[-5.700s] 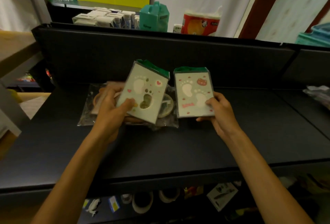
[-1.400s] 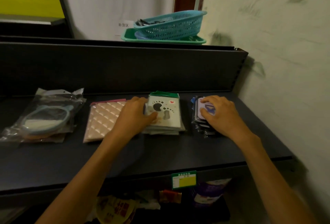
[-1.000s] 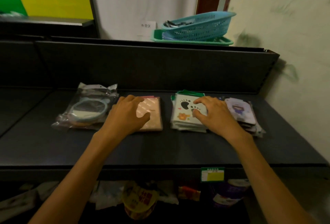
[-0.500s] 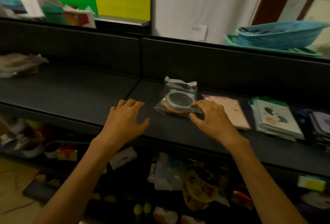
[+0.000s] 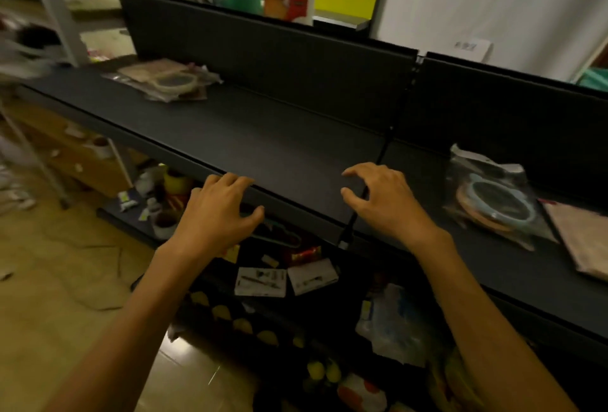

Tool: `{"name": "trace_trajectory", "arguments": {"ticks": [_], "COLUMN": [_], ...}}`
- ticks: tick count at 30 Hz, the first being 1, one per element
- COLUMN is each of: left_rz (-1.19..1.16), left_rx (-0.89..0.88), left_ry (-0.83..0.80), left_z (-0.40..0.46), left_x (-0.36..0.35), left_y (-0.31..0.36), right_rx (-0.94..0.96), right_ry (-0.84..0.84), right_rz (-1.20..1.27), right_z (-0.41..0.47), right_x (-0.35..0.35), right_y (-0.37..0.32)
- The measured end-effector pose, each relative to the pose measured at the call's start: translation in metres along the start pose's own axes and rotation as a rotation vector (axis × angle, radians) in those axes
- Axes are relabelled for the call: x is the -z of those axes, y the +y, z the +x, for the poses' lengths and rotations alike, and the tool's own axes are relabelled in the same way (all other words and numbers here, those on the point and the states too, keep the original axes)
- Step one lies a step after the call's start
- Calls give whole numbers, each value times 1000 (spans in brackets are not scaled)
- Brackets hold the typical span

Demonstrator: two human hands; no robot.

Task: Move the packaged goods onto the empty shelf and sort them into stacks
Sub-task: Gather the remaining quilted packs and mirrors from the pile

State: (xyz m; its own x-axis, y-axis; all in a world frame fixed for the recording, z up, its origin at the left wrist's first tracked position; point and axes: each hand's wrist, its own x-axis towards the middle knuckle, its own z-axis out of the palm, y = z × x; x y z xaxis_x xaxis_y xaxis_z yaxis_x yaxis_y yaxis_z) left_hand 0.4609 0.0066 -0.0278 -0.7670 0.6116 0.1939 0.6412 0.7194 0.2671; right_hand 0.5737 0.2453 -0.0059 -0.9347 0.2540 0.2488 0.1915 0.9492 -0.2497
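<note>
Loose packets point(image 5: 171, 82) far left on shelf point(image 5: 263, 142); bagged rings point(image 5: 493, 201) right.

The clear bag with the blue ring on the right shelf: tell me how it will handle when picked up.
The clear bag looks crinkled and loose, so it will probably flop and feel slippery. The blue ring inside keeps its round shape, so it is likely stiff and may slide about. It probably weighs little.

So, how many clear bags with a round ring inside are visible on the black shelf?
2. One ring bag lies right of the right hand; another lies far left. More may be hidden.
</note>
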Motion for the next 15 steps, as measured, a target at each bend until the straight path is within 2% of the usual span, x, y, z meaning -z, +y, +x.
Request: {"name": "trace_trajectory", "arguments": {"ticks": [7,15], "left_rz": [0,-10], "left_rx": [62,20], "left_ry": [41,43], "left_z": [47,130], "left_x": [5,28], "left_y": [-99,-202], "right_rx": [49,15], "right_ry": [-35,-29], "right_rz": [8,27], "right_z": [94,205], "right_x": [-50,-87], "right_y": [-55,-105]}}
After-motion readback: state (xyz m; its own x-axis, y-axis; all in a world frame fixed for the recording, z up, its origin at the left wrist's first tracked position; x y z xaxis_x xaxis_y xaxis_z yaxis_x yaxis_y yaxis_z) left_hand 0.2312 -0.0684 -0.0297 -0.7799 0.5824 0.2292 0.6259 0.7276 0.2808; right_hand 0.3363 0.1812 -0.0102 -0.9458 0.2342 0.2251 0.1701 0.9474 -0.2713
